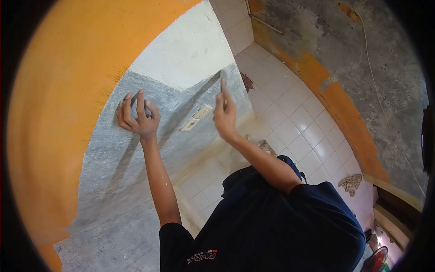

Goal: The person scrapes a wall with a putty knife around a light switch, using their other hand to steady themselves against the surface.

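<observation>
My left hand (142, 120) rests against the grey part of the wall (158, 109), its fingers apart and slightly bent, with nothing in them. Further right, my right hand (225, 117) is closed around a scraper (223, 76), the index finger stretched along it. The scraper's end is at the wall near its right edge, just where the white patch (181, 54) meets the grey surface. Blur and the fingers hide most of the tool. Below and between the hands is a white double socket and switch plate (195, 118) set in the wall.
Orange paint (54, 90) borders the wall on the left. White tiles (290, 118) cover the floor, where a crumpled cloth (350, 184) lies. Another grey and orange wall (335, 54) stands at right, with a thin cable (374, 84) hanging on it. A fan (377, 260) is at lower right.
</observation>
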Demonstrator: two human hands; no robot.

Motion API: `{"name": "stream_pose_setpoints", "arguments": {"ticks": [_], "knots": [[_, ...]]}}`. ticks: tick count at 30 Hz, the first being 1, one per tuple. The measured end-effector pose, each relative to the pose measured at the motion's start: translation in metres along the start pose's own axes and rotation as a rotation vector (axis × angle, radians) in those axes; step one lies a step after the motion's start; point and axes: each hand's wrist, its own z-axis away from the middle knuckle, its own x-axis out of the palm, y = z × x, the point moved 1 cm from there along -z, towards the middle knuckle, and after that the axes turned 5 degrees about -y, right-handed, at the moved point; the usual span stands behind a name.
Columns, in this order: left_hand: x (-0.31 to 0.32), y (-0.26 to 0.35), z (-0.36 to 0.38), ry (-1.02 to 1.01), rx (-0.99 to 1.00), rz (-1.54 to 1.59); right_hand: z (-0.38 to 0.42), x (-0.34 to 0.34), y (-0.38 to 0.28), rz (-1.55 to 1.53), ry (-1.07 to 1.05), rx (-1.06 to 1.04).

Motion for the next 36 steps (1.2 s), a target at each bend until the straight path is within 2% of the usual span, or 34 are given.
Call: {"name": "stream_pose_setpoints", "arguments": {"ticks": [1,3,4,5,7,10,11,13,16,21,23,24,29,31,33,35,36], "knots": [[0.000,0.001,0.000,0.001,-0.002,0.002,0.009,0.008,0.009,0.002,0.001,-0.001],[0.000,0.001,-0.001,0.004,-0.012,0.015,0.027,0.023,0.015,0.155,-0.068,-0.230],[0.000,0.000,-0.003,0.009,-0.010,0.014,0.018,0.021,0.015,0.200,-0.025,-0.358],[0.000,0.001,-0.003,0.011,-0.004,0.010,-0.001,0.008,0.015,0.198,-0.024,-0.361],[0.000,0.001,-0.003,0.009,-0.003,0.006,-0.040,-0.024,-0.028,-0.217,0.124,0.086],[-0.001,0.003,-0.003,0.011,-0.012,0.011,-0.035,-0.021,-0.033,-0.101,0.085,0.028],[-0.001,0.003,-0.004,0.019,-0.015,0.006,-0.013,-0.013,-0.032,0.013,0.000,0.010],[0.000,0.003,-0.005,0.026,-0.015,0.000,0.019,0.006,-0.014,0.045,-0.105,0.033],[-0.001,0.002,-0.003,0.009,-0.008,-0.008,-0.007,-0.006,-0.010,-0.100,0.019,0.048],[0.000,0.003,-0.004,0.011,-0.009,-0.008,0.007,-0.007,-0.005,-0.043,-0.058,0.028],[-0.001,0.004,-0.006,0.015,0.005,-0.011,0.009,-0.003,0.017,0.093,-0.087,-0.109],[-0.001,0.004,-0.007,0.018,0.015,-0.016,-0.006,-0.010,-0.012,-0.042,-0.023,0.014],[-0.004,0.005,-0.007,0.002,0.008,-0.004,0.003,-0.011,0.004,-0.017,-0.033,0.055],[-0.002,0.005,-0.009,0.002,0.009,0.001,0.017,0.002,0.015,0.157,-0.096,-0.138],[-0.003,0.004,-0.008,-0.005,0.021,0.000,-0.005,-0.007,0.011,0.126,-0.063,-0.127],[-0.003,0.004,-0.009,-0.007,0.016,-0.011,-0.026,-0.021,-0.019,-0.145,0.076,0.188],[-0.003,0.005,-0.008,-0.009,0.014,-0.014,-0.023,-0.020,-0.014,-0.075,0.068,0.167]]}}
